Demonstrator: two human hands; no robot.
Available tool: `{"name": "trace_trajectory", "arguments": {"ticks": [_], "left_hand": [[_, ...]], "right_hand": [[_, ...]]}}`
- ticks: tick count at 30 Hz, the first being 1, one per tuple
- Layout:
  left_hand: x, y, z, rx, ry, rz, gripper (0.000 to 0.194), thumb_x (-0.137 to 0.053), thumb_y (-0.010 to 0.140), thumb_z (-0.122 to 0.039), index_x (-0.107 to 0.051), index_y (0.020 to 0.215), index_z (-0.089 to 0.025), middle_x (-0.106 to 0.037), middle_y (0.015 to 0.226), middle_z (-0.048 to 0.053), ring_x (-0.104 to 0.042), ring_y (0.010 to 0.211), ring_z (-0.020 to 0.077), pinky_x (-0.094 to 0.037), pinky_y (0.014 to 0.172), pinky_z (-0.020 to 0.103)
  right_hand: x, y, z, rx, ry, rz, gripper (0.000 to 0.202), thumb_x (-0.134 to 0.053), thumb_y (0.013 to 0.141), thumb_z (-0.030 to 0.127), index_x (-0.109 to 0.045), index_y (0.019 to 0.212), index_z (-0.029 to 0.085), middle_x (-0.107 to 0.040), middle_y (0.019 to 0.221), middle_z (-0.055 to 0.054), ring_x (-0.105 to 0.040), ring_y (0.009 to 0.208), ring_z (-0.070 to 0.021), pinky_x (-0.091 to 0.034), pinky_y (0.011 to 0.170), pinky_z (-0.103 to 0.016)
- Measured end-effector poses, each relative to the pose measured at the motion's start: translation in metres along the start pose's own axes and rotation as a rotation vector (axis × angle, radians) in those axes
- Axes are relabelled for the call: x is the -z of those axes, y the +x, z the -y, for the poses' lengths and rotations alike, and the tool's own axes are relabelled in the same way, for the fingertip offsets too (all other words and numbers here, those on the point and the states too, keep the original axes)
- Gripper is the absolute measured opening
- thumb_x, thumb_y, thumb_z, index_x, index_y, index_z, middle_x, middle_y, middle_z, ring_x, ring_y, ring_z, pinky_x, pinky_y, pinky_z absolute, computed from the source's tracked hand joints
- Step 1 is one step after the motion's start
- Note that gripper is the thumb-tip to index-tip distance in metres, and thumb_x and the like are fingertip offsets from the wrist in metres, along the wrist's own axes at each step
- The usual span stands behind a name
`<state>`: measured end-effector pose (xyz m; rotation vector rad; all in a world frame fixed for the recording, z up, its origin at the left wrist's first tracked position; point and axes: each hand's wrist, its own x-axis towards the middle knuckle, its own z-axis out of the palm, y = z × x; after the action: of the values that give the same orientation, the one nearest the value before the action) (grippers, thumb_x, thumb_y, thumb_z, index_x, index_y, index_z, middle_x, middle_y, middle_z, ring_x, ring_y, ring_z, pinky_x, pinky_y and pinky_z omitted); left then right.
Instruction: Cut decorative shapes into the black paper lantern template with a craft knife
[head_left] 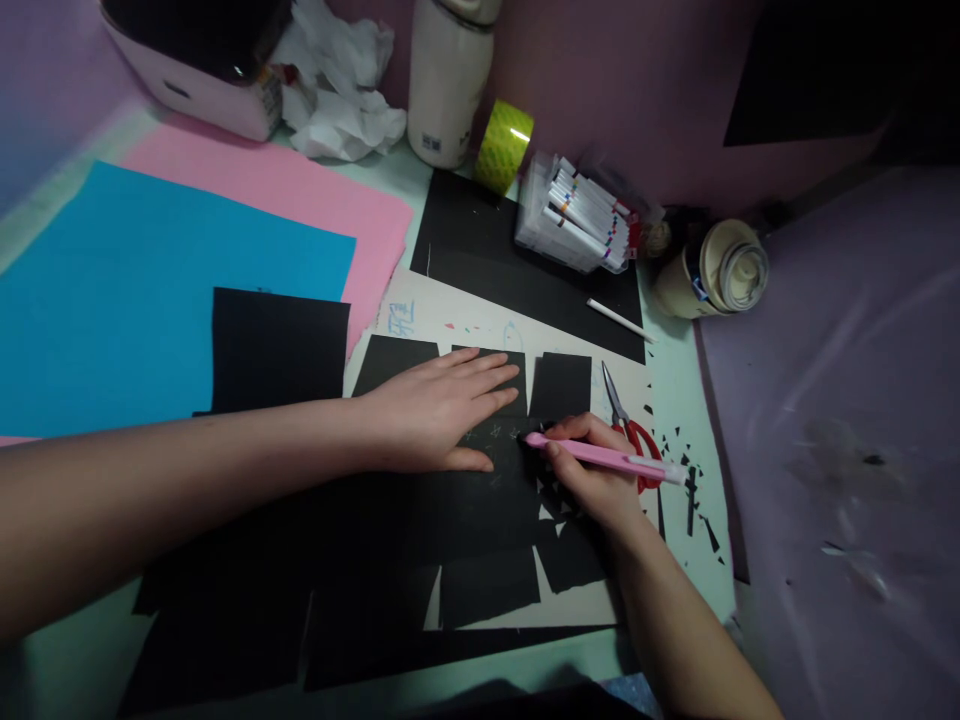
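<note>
Black paper [480, 520] with cut slits and small cut-out holes lies over a white sheet [450, 310]. Flat on this black paper, fingers spread, rests my left hand [442, 410]; it holds nothing. My right hand [592, 465] grips a pink pen [619, 459], its tip touching the black paper just right of my left fingers. Small star outlines [496, 431] show faintly between the hands. Red-handled scissors [643, 445] lie partly behind my right hand, blades pointing away.
Blue paper [150, 290] and pink paper [300, 190] lie at left. Farther back stand a bottle [450, 80], yellow-green tape [504, 148] and a marker box [577, 215]. A lidded cup [712, 270] stands at right, and black scraps [691, 500] are scattered near the right edge.
</note>
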<state>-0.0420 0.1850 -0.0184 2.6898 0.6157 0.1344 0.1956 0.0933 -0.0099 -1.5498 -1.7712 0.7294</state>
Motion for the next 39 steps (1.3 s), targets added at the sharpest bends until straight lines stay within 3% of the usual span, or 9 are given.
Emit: {"name": "trace_trajectory", "arguments": {"ticks": [15, 25, 39], "left_hand": [[-0.0010, -0.0006, 0.0001, -0.012, -0.007, -0.024, 0.078, -0.057, 0.086, -0.063, -0.043, 0.144, -0.013, -0.029, 0.158, 0.015, -0.019, 0.149, 0.0284, -0.009, 0.122, 0.043], [-0.0008, 0.0010, -0.0003, -0.004, 0.018, -0.020, 0.078, -0.057, 0.086, -0.063, -0.044, 0.144, -0.013, -0.030, 0.158, 0.015, -0.020, 0.149, 0.0285, -0.011, 0.121, 0.043], [-0.0008, 0.0005, -0.0009, -0.008, 0.004, -0.035, 0.078, -0.060, 0.085, -0.061, -0.044, 0.144, -0.012, -0.031, 0.157, 0.016, -0.022, 0.148, 0.0288, -0.012, 0.121, 0.044]], "right_hand": [[0.0014, 0.0031, 0.0053, -0.056, -0.021, 0.047, 0.005, -0.066, 0.082, 0.021, -0.064, 0.077, 0.021, -0.068, 0.072, 0.002, -0.062, 0.064, -0.0119, -0.047, 0.057, -0.022], [0.0008, 0.0024, 0.0030, -0.061, -0.021, 0.011, 0.005, -0.067, 0.082, 0.022, -0.064, 0.079, 0.022, -0.069, 0.074, 0.002, -0.063, 0.066, -0.0124, -0.048, 0.057, -0.022], [0.0032, 0.0023, 0.0036, -0.079, 0.055, 0.087, 0.002, -0.067, 0.083, 0.023, -0.066, 0.084, 0.022, -0.071, 0.079, 0.000, -0.066, 0.070, -0.0128, -0.051, 0.060, -0.022]]}}
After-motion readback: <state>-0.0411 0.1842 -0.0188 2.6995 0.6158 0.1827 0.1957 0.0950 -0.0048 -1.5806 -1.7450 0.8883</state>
